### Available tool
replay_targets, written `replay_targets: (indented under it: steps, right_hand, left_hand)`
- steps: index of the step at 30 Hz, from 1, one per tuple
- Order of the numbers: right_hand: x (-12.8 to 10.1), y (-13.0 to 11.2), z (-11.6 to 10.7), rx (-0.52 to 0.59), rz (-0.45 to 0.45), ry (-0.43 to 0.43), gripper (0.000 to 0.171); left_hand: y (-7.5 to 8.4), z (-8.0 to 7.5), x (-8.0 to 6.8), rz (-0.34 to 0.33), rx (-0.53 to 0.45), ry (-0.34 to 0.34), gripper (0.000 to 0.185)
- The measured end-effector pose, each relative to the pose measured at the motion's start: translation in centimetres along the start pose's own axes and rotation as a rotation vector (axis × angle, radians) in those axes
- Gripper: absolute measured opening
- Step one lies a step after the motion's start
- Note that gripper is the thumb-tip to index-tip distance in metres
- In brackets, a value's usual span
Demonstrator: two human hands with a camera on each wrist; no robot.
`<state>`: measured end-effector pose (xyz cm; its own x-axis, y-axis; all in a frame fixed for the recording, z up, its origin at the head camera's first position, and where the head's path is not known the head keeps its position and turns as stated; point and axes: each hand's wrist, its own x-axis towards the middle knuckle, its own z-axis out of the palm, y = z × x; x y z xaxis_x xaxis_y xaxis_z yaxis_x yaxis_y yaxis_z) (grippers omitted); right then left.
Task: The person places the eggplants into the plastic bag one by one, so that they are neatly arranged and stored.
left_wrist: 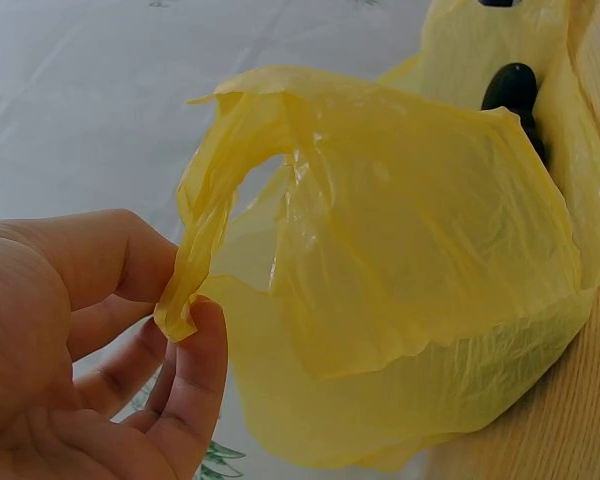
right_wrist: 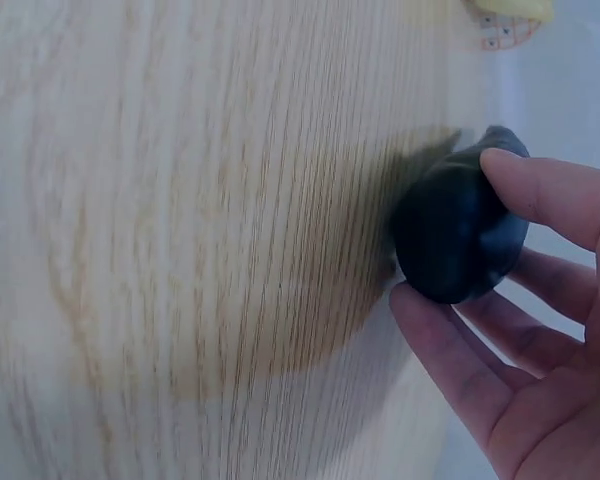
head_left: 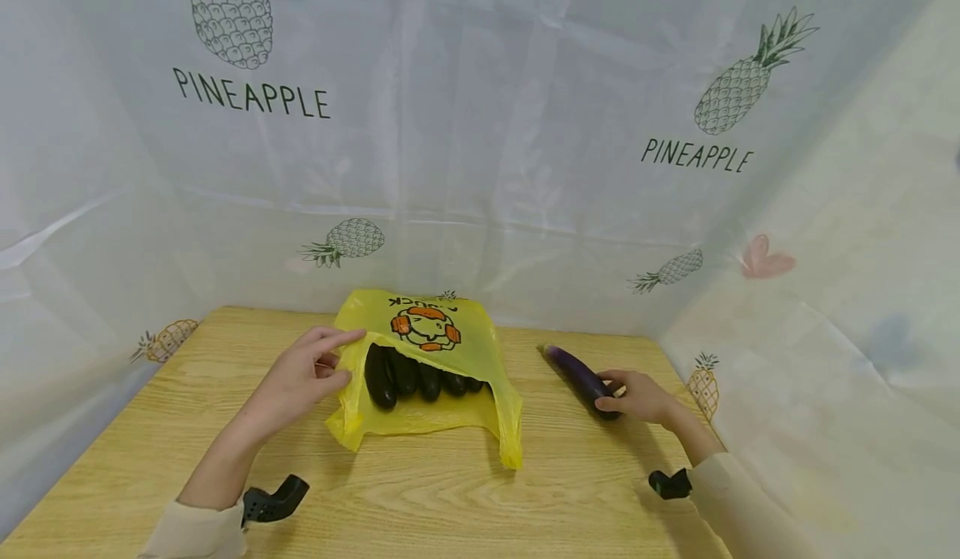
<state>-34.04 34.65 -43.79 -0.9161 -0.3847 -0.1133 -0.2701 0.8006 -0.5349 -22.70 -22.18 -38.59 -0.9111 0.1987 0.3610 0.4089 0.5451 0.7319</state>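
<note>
A yellow plastic bag (head_left: 472,351) lies on the table with its mouth facing me and several dark eggplants (head_left: 405,373) inside. My left hand (head_left: 311,371) pinches one of the bag's handles (left_wrist: 195,255) between thumb and fingers, as the left wrist view shows. To the right of the bag, my right hand (head_left: 637,396) grips a purple eggplant (head_left: 573,371) near its rounded, darker end. The stem end of that eggplant points away from me, toward the back left. In the right wrist view its blunt end (right_wrist: 455,235) sits between the thumb and fingers, close to the table.
The wooden table (head_left: 420,501) carries the bag and the eggplant. Behind it hangs a pale curtain (head_left: 480,126) printed with pineapples, which also runs along both sides. A black wrist mount (head_left: 276,501) sits on the left wrist and another black mount (head_left: 670,484) on the right.
</note>
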Motion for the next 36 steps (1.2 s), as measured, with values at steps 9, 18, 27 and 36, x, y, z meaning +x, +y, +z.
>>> replay_targets:
  steps: [9, 18, 27, 36]
  right_hand:
    - [-0.7, -2.0, 0.3, 0.096, -0.038, 0.05, 0.072]
    - [-2.6, -6.7, 0.2, 0.111, -0.092, 0.087, 0.072]
    - [-4.7, -11.6, 0.9, 0.181, -0.205, 0.06, 0.068]
    - [-6.6, -16.3, 3.2, 0.314, -0.211, -0.015, 0.064]
  left_hand:
    - [-0.1, 0.0, 0.0, 0.0, 0.006, 0.002, 0.06]
    - [0.0, 0.0, 0.0, 0.0, 0.01, 0.002, 0.06]
    - [0.2, 0.0, 0.0, 0.003, 0.013, 0.004, 0.06]
    - [0.1, 0.0, 0.0, 0.001, 0.022, -0.001, 0.06]
